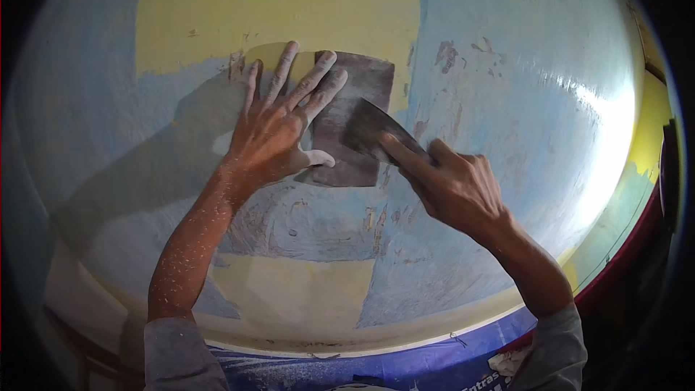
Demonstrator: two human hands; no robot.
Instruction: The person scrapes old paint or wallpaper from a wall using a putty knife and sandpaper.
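Note:
A dark brown rectangular sheet that looks like sandpaper [365, 76] lies flat against the patchy painted wall [478, 123]. My left hand [268, 134] is spread wide over its left edge, with two fingertips and the thumb touching the sheet and the other fingers on the wall. White dust coats those fingertips and speckles the forearm. My right hand [463, 185] grips a dark, broad-bladed scraper [368, 129], tilted so its blade overlaps the middle of the sheet. The scraper's handle is mostly hidden by my fingers.
The wall carries yellow patches [282, 0] above and pale ones below, amid light blue with several flaked spots. A blue printed plastic sheet [434, 362] runs along the bottom. Strong glare falls on the right; a dark red edge [622, 253] curves there.

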